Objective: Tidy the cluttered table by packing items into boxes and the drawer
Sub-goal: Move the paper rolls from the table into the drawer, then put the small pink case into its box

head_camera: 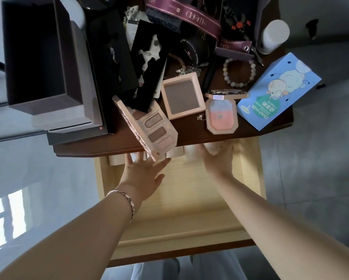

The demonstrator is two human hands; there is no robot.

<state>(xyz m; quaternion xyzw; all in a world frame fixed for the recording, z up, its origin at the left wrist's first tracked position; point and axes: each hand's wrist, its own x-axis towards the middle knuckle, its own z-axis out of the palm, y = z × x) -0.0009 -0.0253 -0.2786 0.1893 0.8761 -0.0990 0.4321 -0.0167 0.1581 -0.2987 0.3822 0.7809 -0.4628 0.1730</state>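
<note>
Both grips are over the open drawer (181, 190). Left hand (144, 174) is spread wide, palm up, its fingertips touching the underside of the open palette (149, 126), which overhangs the worktop (189, 134) edge and tilts toward the drawer. It is propped, not clasped. Right hand (220, 156) is blurred at the drawer's back; it looks loosely open, but whether it holds anything I cannot tell.

Items still to be packed crowd the worktop: a square compact (182, 98) at about 1 o'clock from the palette, an octagonal blush (222, 114) at 3 o'clock from it, a blue carton (278, 91) farther toward 3, a bead bracelet (239, 72) at 12 o'clock from the blush, and a dark open box (42, 55) at 10 o'clock.

Likely step: bringing the palette down into the drawer. To do it well, curl the left fingers around its near edge before pulling, since a flat palm lets it slide off. Close the lid first, or the pans may scuff. Lower it flat toward the drawer's 9 o'clock side, leaving room for the compacts. Watch the small chain beside the blush; a sweep could snag it.
</note>
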